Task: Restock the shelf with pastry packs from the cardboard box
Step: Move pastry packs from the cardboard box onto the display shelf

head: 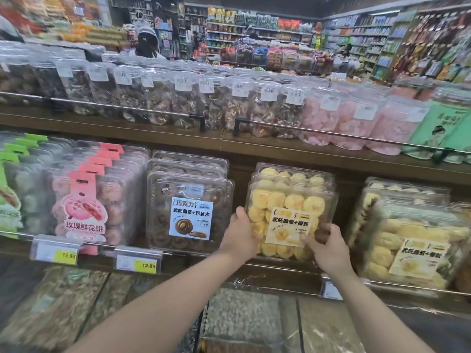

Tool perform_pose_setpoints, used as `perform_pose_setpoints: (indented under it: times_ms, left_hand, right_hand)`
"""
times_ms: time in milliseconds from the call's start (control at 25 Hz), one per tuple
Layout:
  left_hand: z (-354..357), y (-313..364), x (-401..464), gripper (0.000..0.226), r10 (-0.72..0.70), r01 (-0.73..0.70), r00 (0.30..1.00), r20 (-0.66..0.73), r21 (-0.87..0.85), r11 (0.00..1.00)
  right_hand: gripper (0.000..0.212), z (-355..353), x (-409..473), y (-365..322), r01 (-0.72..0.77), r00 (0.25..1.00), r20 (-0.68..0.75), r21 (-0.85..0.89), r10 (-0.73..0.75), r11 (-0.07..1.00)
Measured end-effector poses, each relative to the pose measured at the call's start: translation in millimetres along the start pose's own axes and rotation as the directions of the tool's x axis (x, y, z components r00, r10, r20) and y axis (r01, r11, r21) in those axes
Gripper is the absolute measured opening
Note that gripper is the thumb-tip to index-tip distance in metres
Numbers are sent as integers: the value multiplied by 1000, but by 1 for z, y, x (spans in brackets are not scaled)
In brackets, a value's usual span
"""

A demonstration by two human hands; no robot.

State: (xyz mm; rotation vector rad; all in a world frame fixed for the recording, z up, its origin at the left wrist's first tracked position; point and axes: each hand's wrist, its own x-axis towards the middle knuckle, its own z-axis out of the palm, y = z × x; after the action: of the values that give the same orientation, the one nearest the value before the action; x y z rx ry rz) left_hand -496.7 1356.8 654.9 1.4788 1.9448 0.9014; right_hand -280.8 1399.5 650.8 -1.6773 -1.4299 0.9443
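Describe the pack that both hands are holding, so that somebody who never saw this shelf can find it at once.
Look at the lower wooden shelf, in the middle, just right of the dark chocolate cookie packs. There the left hand and right hand grip the front clear pack of yellow cookies. Unlike the similar yellow packs further right, it stands upright and has hands on both sides.
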Motion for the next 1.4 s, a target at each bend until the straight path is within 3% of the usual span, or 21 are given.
perform_pose_setpoints:
  times_ms: [200, 400, 600, 760, 880, 1000, 1200, 1400]
  left_hand:
    - [0, 2, 3, 75, -118, 119, 989, 87, 2, 993]
    - [-27, 23, -8, 86, -155, 147, 980, 127, 66, 987]
    - [-70, 41, -38, 66, 21, -36, 995, 96, 155, 987]
    - [-104, 49, -72, 54, 96, -143, 982, 165, 301, 943]
    - [-124, 46, -100, 52, 115, -201, 964, 240, 374, 905]
    - [-138, 45, -121, 51, 143, -256, 943, 299, 384, 887]
    - [-141, 60, -162, 57, 239, -405, 883, 403, 398, 823]
    - [-107, 96, -218, 54, 370, -621, 735, 568, 345, 704]
  right_hand:
    - [54, -3, 4, -1, -27, 998, 53, -108, 33, 994]
    - [76, -11, -7, -16, -49, 997, 53, -214, 62, 975]
    - [81, -30, -36, -52, 87, 996, 39, -393, -77, 916]
    - [68, -48, -72, -86, 201, 980, 135, -679, -149, 706]
    - [62, -62, -113, -109, 238, 971, 192, -793, -140, 561]
    - [56, -74, -154, -121, 231, 973, 190, -803, -131, 549]
    - [60, -103, -233, -119, 111, 993, 71, -788, -89, 605]
    - [68, -143, -326, -96, -36, 997, -74, -773, -34, 633]
